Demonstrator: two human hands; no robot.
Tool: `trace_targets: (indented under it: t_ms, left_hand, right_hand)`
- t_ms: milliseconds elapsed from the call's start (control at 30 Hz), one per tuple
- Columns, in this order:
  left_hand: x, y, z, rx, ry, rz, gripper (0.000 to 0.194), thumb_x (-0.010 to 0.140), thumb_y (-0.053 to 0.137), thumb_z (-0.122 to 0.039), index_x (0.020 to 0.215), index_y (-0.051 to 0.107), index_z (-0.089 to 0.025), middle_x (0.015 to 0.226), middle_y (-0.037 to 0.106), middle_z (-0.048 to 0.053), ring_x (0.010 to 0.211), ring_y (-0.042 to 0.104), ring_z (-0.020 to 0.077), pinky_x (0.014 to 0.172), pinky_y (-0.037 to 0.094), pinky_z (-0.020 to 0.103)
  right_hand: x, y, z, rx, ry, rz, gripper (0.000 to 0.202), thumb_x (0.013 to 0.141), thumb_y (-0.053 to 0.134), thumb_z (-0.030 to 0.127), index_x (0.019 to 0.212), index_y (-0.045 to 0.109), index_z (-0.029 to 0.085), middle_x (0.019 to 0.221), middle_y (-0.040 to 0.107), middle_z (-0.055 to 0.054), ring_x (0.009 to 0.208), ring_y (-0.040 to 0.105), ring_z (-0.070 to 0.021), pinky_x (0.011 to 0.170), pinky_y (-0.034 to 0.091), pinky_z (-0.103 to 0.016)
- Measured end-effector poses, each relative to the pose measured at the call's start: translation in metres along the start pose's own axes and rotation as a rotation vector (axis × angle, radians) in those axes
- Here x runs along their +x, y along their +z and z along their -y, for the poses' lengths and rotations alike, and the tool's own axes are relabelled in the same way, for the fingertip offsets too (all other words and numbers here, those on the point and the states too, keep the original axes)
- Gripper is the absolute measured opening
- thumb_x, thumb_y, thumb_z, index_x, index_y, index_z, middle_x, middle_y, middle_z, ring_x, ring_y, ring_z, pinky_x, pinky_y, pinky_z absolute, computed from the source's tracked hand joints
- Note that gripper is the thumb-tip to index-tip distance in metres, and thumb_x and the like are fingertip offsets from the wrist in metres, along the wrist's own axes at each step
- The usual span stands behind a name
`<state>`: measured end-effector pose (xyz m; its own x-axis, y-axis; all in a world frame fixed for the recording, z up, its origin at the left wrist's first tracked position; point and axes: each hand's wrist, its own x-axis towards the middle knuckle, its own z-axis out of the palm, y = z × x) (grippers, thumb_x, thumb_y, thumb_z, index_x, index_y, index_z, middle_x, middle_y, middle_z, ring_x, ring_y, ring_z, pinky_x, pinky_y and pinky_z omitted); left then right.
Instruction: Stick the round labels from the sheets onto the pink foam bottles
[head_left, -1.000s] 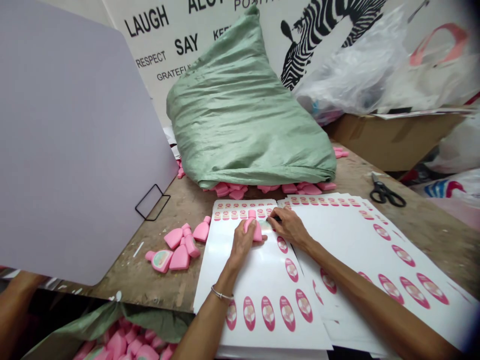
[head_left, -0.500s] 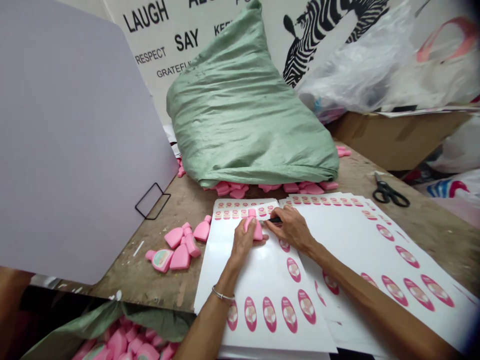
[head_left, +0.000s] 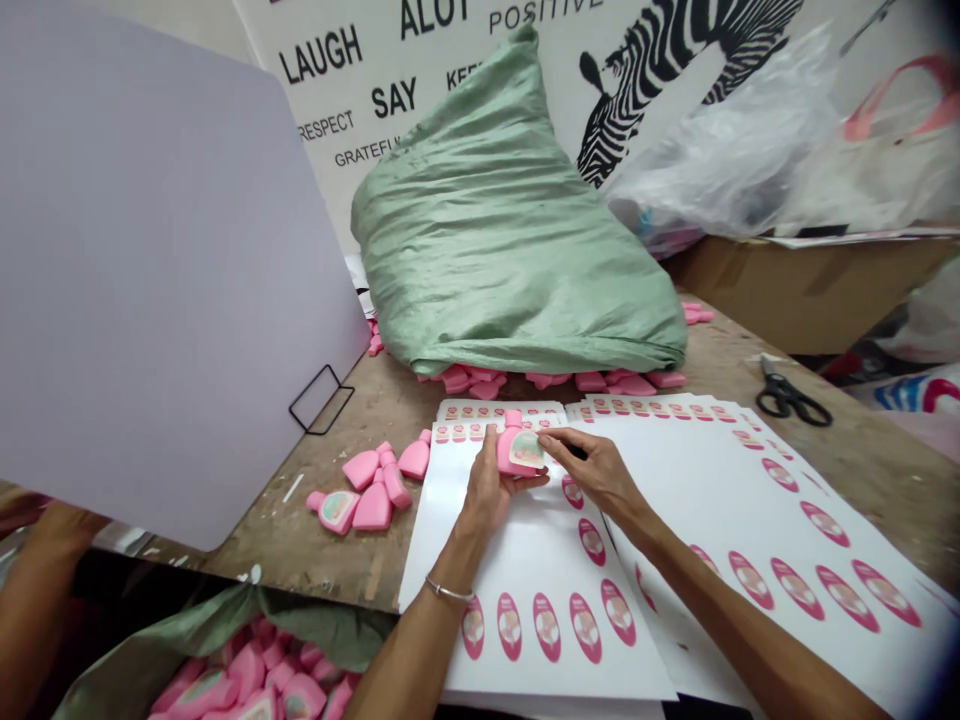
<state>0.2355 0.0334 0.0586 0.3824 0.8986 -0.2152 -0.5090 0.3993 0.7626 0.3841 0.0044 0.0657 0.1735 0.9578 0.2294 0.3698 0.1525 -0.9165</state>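
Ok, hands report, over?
Left hand gripping pink bottle. Right hand pressing sticker onto it. Sticker sheets underneath, nothing blocking.

A worn wooden counter [head_left: 390, 400] is carrying everything. White label sheets [head_left: 697, 470] are lying fanned out from 6 to 3 o'clock. A green sack [head_left: 510, 250] is slumping at 12, with pink bottles [head_left: 570, 380] peeking out under it. More bottles [head_left: 375, 480] are lying at 9 o'clock, and scissors [head_left: 791, 398] are resting at 2.
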Motion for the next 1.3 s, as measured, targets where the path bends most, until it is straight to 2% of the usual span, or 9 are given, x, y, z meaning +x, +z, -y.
trace_targets:
  t_ms: [100, 500, 700, 800, 900, 967, 1067, 1200, 1300]
  left_hand:
    - [-0.005, 0.003, -0.003, 0.025, 0.009, 0.008, 0.058, 0.085, 0.044, -0.061, 0.093, 0.065, -0.008, 0.083, 0.070, 0.013, 0.066, 0.067, 0.0205, 0.069, 0.057, 0.040]
    - [-0.012, 0.006, -0.008, 0.030, 0.017, 0.036, 0.061, 0.083, 0.043, -0.064, 0.099, 0.064, -0.010, 0.091, 0.069, 0.013, 0.071, 0.068, 0.0226, 0.070, 0.057, 0.043]
    - [-0.013, 0.006, -0.011, 0.032, 0.001, 0.016, 0.061, 0.083, 0.043, -0.064, 0.096, 0.065, -0.009, 0.083, 0.070, 0.012, 0.066, 0.067, 0.0217, 0.069, 0.057, 0.042]
    - [-0.013, 0.006, -0.013, 0.023, 0.002, 0.048, 0.059, 0.084, 0.043, -0.062, 0.095, 0.065, -0.008, 0.082, 0.069, 0.012, 0.067, 0.067, 0.0216, 0.070, 0.057, 0.041]
    - [-0.015, 0.006, -0.016, 0.034, 0.013, 0.098, 0.050, 0.082, 0.052, -0.056, 0.096, 0.064, -0.010, 0.085, 0.068, 0.011, 0.070, 0.067, 0.0211, 0.071, 0.057, 0.040]
    - [-0.017, 0.005, -0.018, 0.070, 0.032, 0.128, 0.040, 0.077, 0.064, -0.046, 0.098, 0.061, -0.012, 0.087, 0.067, 0.009, 0.073, 0.067, 0.0203, 0.073, 0.056, 0.039]
    - [-0.018, 0.003, -0.018, 0.101, 0.057, 0.160, 0.037, 0.071, 0.072, -0.029, 0.100, 0.058, -0.013, 0.089, 0.065, 0.007, 0.076, 0.066, 0.0185, 0.077, 0.055, 0.039]
    - [-0.020, 0.000, -0.016, 0.091, 0.036, 0.171, 0.035, 0.073, 0.069, -0.029, 0.100, 0.056, -0.011, 0.091, 0.065, 0.009, 0.076, 0.067, 0.0199, 0.079, 0.054, 0.040]
    - [-0.028, 0.002, -0.015, 0.107, -0.010, 0.189, 0.035, 0.071, 0.071, -0.027, 0.097, 0.055, -0.012, 0.086, 0.064, 0.008, 0.076, 0.067, 0.0208, 0.077, 0.054, 0.039]
  right_hand:
    - [-0.003, 0.005, 0.007, 0.023, -0.007, -0.002, 0.033, 0.079, 0.060, 0.049, 0.087, 0.072, 0.019, 0.087, 0.072, -0.004, 0.080, 0.064, -0.0210, 0.073, 0.050, -0.032]
    - [-0.004, 0.008, 0.014, -0.052, -0.070, -0.043, 0.032, 0.079, 0.058, 0.048, 0.085, 0.072, 0.019, 0.080, 0.072, -0.004, 0.074, 0.064, -0.0205, 0.068, 0.051, -0.032]
    - [-0.003, 0.011, 0.012, -0.046, -0.086, -0.073, 0.029, 0.079, 0.060, 0.047, 0.085, 0.072, 0.021, 0.084, 0.072, -0.004, 0.076, 0.065, -0.0211, 0.071, 0.051, -0.033]
    - [-0.003, 0.012, 0.014, -0.056, -0.089, -0.082, 0.028, 0.079, 0.061, 0.046, 0.085, 0.071, 0.021, 0.085, 0.072, -0.005, 0.076, 0.065, -0.0211, 0.072, 0.051, -0.034]
    - [-0.003, 0.013, 0.016, -0.059, -0.101, -0.081, 0.028, 0.079, 0.060, 0.047, 0.084, 0.071, 0.021, 0.084, 0.072, -0.005, 0.076, 0.065, -0.0210, 0.072, 0.050, -0.034]
    - [-0.003, 0.013, 0.017, -0.067, -0.112, -0.074, 0.029, 0.081, 0.058, 0.047, 0.085, 0.070, 0.021, 0.085, 0.071, -0.005, 0.077, 0.064, -0.0207, 0.072, 0.050, -0.033]
    - [-0.001, 0.011, 0.014, -0.219, -0.112, -0.090, 0.031, 0.080, 0.058, 0.049, 0.093, 0.068, 0.023, 0.088, 0.070, -0.006, 0.078, 0.064, -0.0207, 0.074, 0.049, -0.034]
    - [0.004, 0.005, 0.011, -0.451, -0.052, -0.140, 0.043, 0.075, 0.061, 0.055, 0.103, 0.062, 0.022, 0.095, 0.068, -0.008, 0.088, 0.063, -0.0256, 0.081, 0.048, -0.041]
    - [0.008, 0.006, 0.010, -0.302, -0.009, -0.051, 0.051, 0.070, 0.065, 0.057, 0.106, 0.057, 0.022, 0.103, 0.066, -0.007, 0.095, 0.062, -0.0250, 0.083, 0.049, -0.040]
